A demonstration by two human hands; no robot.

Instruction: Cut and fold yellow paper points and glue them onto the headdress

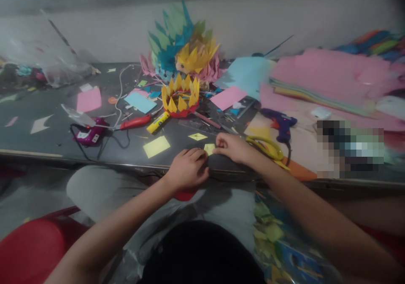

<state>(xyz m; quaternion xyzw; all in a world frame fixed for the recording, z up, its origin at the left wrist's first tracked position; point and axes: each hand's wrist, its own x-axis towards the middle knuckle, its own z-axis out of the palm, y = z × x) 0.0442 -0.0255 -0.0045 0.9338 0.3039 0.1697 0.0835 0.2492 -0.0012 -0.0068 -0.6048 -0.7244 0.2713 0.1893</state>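
A small piece of folded pale yellow paper (pixel 209 149) lies near the table's front edge, between my two hands. My left hand (pixel 189 169) is closed, its curled fingertips at the paper's left side. From the right, my right hand (pixel 232 147) pinches the paper's right edge between thumb and fingers. Just beyond is a folded yellow paper diamond (pixel 198 137). A flat yellow paper rectangle (pixel 157 147) rests to the left of my hands. Further back stands a ring of yellow folded points with a red base (pixel 181 98), like a crown.
Left are a purple box with a cable (pixel 91 133), a red-handled tool (pixel 135 122) and a yellow glue tube (pixel 158 122). Yellow-handled scissors (pixel 265 146) and a blue glue gun (pixel 281 123) lie by my right forearm. Pink paper sheets (pixel 332 75) are stacked behind.
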